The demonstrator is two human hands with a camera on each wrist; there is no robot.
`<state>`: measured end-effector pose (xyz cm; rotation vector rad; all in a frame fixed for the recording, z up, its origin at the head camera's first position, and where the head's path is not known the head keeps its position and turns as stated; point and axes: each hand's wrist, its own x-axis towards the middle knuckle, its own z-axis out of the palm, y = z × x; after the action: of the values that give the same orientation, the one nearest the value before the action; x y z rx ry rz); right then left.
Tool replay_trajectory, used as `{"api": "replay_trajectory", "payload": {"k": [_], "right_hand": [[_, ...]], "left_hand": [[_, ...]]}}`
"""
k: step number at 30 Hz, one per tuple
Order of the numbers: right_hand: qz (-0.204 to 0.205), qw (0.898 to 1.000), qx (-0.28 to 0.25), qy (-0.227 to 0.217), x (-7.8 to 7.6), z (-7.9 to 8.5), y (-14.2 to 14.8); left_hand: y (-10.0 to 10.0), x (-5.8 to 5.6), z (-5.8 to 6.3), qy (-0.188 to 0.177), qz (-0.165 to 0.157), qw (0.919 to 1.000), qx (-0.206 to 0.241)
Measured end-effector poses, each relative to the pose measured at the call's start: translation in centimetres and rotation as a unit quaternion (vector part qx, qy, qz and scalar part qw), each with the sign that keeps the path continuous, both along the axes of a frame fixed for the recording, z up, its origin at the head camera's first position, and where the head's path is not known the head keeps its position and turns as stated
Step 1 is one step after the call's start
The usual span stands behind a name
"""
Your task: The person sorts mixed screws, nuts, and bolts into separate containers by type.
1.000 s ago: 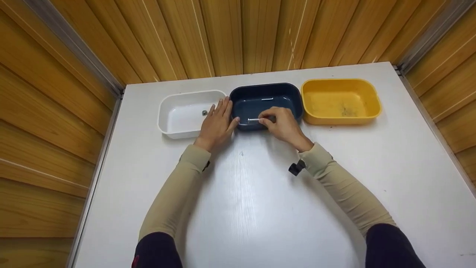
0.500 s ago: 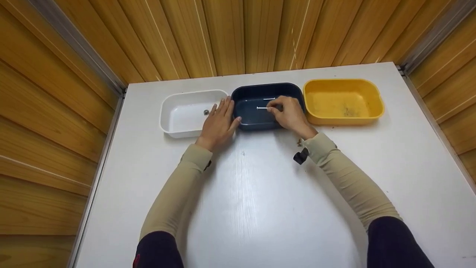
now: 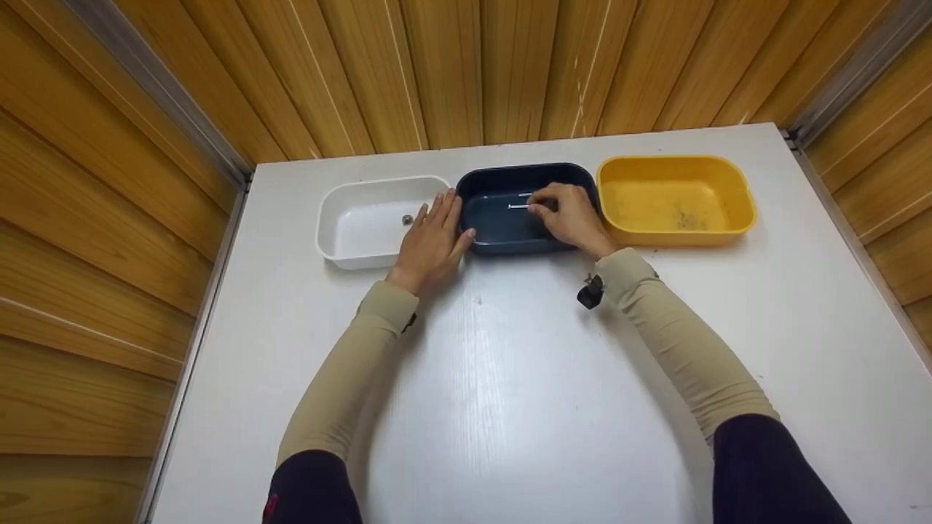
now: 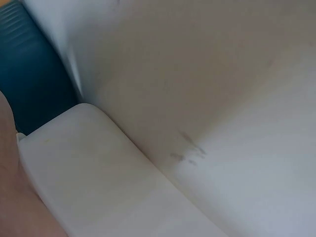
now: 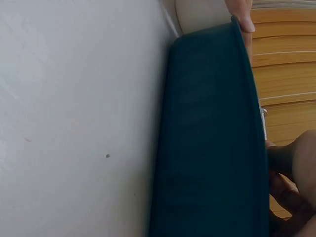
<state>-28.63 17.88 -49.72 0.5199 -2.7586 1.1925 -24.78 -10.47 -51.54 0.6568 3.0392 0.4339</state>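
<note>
My right hand (image 3: 574, 216) pinches a silver screw (image 3: 518, 207) over the dark blue container (image 3: 502, 247). Its head end points left, and the fingers hide the other end. Behind it, a second screw (image 3: 525, 194) lies in the same container, partly covered by the hand. My left hand (image 3: 429, 244) rests with straight fingers across the meeting rims of the blue container and the white container (image 3: 357, 260). Near its fingertips a small metal nut (image 3: 407, 219) sits on the white container's floor. In the right wrist view the screw (image 5: 264, 122) shows above the blue rim.
A yellow container (image 3: 673, 236) with dark smudges on its floor stands right of the blue one. All three stand in a row on the white table (image 3: 473, 378). Wood-patterned walls (image 3: 437, 73) enclose the table's back and sides.
My right hand has moved back and to the right with the screw, from the blue container's front rim to over its middle. The left hand stays at the rims.
</note>
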Motion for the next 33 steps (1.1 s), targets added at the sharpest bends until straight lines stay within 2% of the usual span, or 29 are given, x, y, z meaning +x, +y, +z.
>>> {"api": "replay_trajectory", "payload": {"k": [17,33], "right_hand": [[-0.013,0.999,0.024,-0.045,-0.46,-0.36,-0.01],[-0.019,1.0,0.012,-0.009,0.33,0.31,0.31]], "left_hand": [[0.05,-0.07,0.01,0.001,-0.001,1.0,-0.002],[0.0,-0.06,-0.01,0.005,-0.003,1.0,-0.002]]}}
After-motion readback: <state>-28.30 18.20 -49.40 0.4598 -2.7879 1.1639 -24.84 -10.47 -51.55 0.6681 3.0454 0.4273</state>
